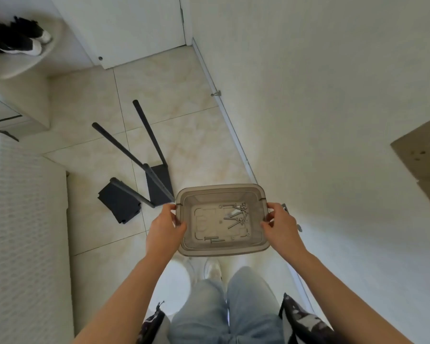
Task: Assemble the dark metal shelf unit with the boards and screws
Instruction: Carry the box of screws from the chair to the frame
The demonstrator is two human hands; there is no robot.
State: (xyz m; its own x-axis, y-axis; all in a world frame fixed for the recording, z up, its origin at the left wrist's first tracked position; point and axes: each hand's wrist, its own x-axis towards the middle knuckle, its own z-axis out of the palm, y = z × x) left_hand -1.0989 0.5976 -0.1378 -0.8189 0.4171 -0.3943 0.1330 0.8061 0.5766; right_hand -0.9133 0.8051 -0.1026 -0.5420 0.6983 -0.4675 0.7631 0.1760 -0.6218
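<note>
tray [219,187]: clear plastic, stiff, probably light; carried level above the floor [184,120], long axis left to right. left hand [165,227] and right hand [279,225] are clamped on its two short ends.
screws [236,219]: small and loose, likely to slide if the tray tips; most lie right of the tray's centre, pointing all ways.
frame [159,187]: dark metal, rigid, likely heavier; on the floor left of the tray, poles running away from it. Best gripped by a pole.
</note>
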